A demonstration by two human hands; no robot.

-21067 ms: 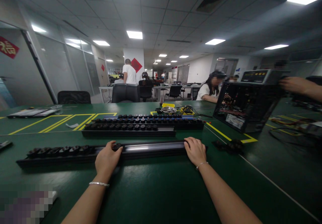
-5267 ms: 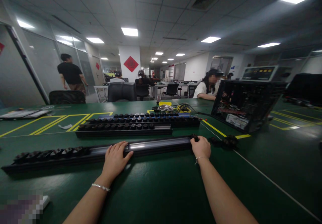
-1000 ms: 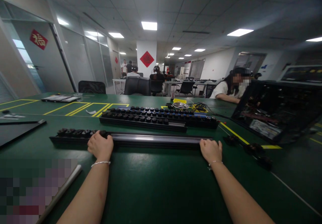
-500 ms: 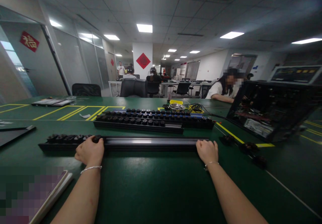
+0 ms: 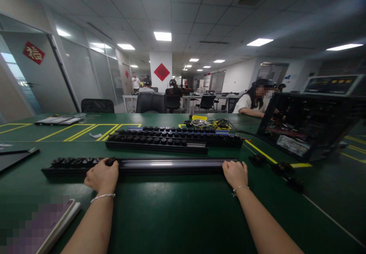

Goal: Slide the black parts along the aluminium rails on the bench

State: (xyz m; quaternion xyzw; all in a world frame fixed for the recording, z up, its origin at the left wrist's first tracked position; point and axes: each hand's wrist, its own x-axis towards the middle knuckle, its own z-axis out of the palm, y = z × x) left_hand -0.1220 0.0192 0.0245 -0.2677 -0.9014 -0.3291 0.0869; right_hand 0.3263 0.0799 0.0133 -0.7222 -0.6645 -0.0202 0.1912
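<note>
A long black rail (image 5: 171, 164) with a shiny metallic channel lies across the green table in front of me. Several dark round parts (image 5: 76, 162) sit in a row along its left portion. My left hand (image 5: 102, 176) is closed over the rail where that row ends, with one dark round part showing by its thumb and index finger. At the right end, my right hand (image 5: 236, 174) has its fingers curled over the rail's edge. The undersides of both grips are hidden.
Behind it lie more black rails (image 5: 157, 146) filled with dark round parts. An opened computer case (image 5: 297, 128) stands at the right, near several loose dark parts (image 5: 281, 168). A purple-covered item (image 5: 54, 223) lies front left. A person (image 5: 253, 99) sits across the table.
The whole scene sits slightly lower and a little left in the view, as the camera has tilted. Both hands keep nearly the same hold on the rail.
</note>
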